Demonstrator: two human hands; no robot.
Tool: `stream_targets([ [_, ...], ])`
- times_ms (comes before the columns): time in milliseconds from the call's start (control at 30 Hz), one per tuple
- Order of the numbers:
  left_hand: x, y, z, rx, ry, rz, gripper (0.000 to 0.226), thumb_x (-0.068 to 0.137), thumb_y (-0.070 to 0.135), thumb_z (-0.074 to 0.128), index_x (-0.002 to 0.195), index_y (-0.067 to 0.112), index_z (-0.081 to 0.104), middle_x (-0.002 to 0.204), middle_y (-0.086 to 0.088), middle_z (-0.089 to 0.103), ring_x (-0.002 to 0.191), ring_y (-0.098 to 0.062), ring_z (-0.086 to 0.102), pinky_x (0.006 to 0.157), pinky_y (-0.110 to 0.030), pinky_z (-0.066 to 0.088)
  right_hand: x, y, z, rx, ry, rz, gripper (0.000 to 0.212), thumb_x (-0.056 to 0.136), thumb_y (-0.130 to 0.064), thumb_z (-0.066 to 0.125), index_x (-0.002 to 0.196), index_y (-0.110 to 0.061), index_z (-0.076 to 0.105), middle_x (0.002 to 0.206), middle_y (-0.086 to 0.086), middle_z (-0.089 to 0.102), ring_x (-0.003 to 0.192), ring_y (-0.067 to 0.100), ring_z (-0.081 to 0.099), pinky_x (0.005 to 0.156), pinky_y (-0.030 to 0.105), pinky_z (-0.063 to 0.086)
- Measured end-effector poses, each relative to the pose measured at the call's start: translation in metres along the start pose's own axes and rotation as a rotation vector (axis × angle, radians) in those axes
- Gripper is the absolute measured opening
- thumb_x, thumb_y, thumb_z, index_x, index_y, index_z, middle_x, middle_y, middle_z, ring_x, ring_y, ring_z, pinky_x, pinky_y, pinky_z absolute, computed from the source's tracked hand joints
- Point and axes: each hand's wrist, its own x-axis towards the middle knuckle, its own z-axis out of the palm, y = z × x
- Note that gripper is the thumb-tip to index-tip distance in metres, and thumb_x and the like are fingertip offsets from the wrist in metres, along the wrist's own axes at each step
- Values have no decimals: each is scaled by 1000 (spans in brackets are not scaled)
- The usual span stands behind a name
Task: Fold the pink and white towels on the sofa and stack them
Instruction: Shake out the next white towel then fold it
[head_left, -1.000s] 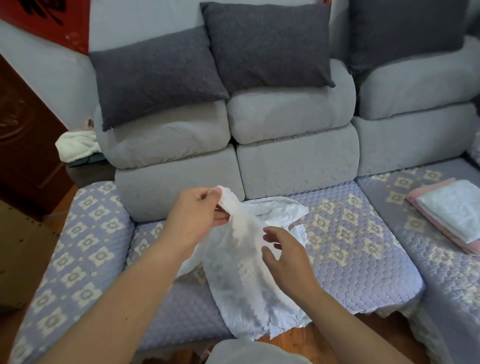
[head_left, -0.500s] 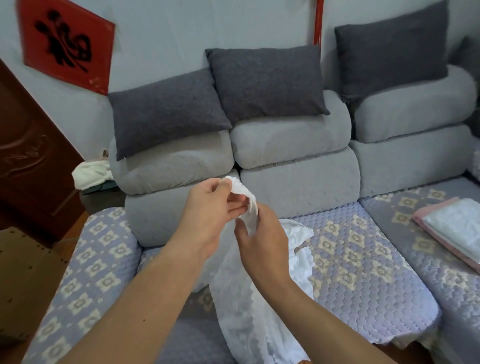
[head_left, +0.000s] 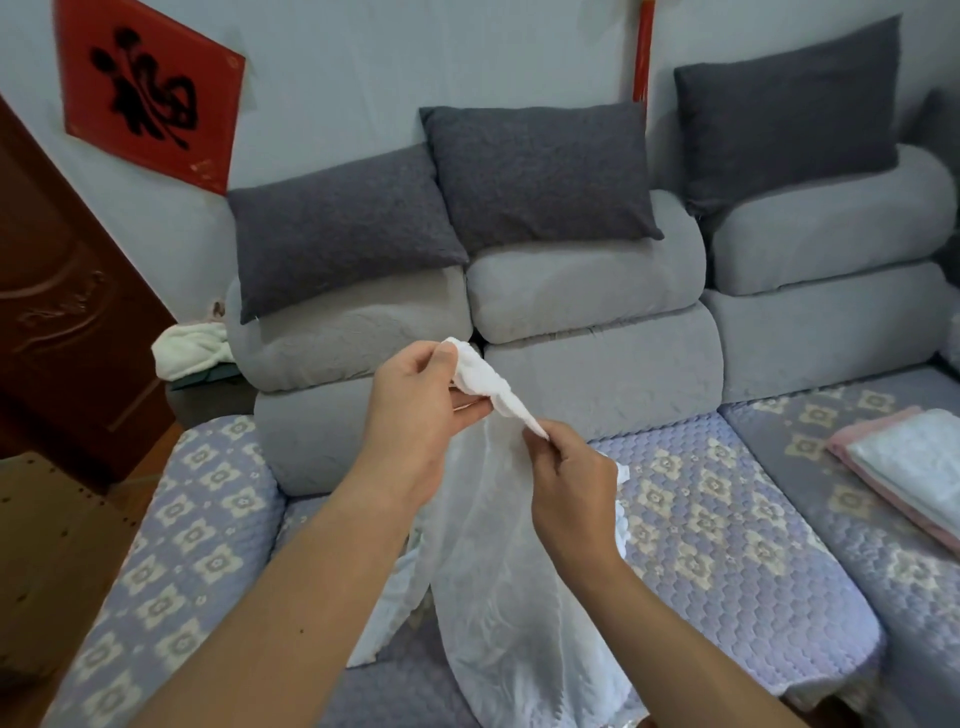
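The lower end of the white towel (head_left: 498, 587) runs out of the bottom edge of the frame, and part of its upper section is hidden behind the two hands, so its full outline cannot be made out. At the right edge of the frame a stack of folded towels (head_left: 904, 467), white on top of pink, is cut off by the frame border. The left hand (head_left: 415, 410), just left of centre, pinches a bunched corner of the white towel between thumb and curled fingers; the right hand (head_left: 571, 488), just below and right of it, pinches the same edge a little further along. The short stretch of cloth between the hands slopes down to the right, and from there the towel hangs with its long axis running nearly straight down the middle of the frame, over the front of the sofa (head_left: 727, 519). The sofa seat carries a quilted lilac cover with pale flower motifs; its backrest is made of rounded grey bolsters, with three dark grey cushions (head_left: 540, 171) leaning on top against a pale blue-grey wall. A red square hanging (head_left: 148, 93) with black brushwork is at the upper left, a dark brown carved door (head_left: 62, 291) stands at the left edge, and a crumpled pale cloth (head_left: 189, 348) lies just beside the sofa's left end.
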Motion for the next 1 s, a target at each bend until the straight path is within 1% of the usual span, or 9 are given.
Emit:
stream_targets([
  [167,6,-12,-4,314,75,213,28,107,18,45,95,4,66,91,-17,71,76,-25,75,61,-34,63,5,19,-6,-120,-178,-61,24,92,-2,58,89,-22,70,77,-14,65,75,4,58,65,11,41],
  [233,8,-11,-4,254,87,190,18,106,14,44,103,6,61,96,-17,70,76,-25,75,61,-33,62,4,28,-3,-242,-205,-45,34,91,-2,58,65,-24,51,58,-10,49,62,8,49,55,16,37],
  [333,13,0,-4,54,92,132,14,105,4,43,111,14,52,104,-20,64,85,-33,74,67,-38,63,3,28,-7,-241,-141,20,44,97,-9,56,61,-26,37,52,-8,40,55,6,45,51,18,34],
  [500,27,53,-7,-236,27,229,21,105,1,41,99,7,60,98,-18,66,85,-31,75,80,-42,62,70,-36,-27,-165,-52,-75,31,100,-19,57,70,-15,53,60,-6,51,55,8,40,58,33,31],
  [633,42,116,-16,-391,-48,341,15,100,-1,51,103,8,64,108,-17,73,102,-28,73,94,-41,57,133,-116,-54,44,-256,-116,21,98,-27,62,84,-24,77,78,-7,74,70,6,61,70,32,51],
  [700,47,137,-22,-281,-64,420,19,92,-4,62,107,9,64,109,-13,75,105,-23,72,97,-38,56,148,-142,-64,-157,-305,-209,24,98,-29,62,80,-33,77,83,-12,74,76,5,66,67,22,52],
  [800,55,149,-26,123,129,634,16,90,8,73,104,12,69,93,-2,78,90,-12,75,89,-33,59,157,-160,-74,-335,-255,-293,25,98,-30,62,79,-35,77,72,-10,71,68,7,62,51,11,44],
  [900,65,157,-27,269,241,791,10,97,17,63,93,10,69,78,0,74,73,-11,72,74,-28,59,152,-158,-74,-162,-255,-290,17,97,-25,65,87,-27,79,73,-16,72,66,-1,62,59,14,47],
  [1000,77,169,-23,451,327,872,13,97,22,60,88,15,66,85,7,62,74,-4,57,71,-18,45,140,-148,-62,220,-355,-76,19,99,-22,62,85,-17,74,78,-6,72,67,7,62,61,22,50],
])
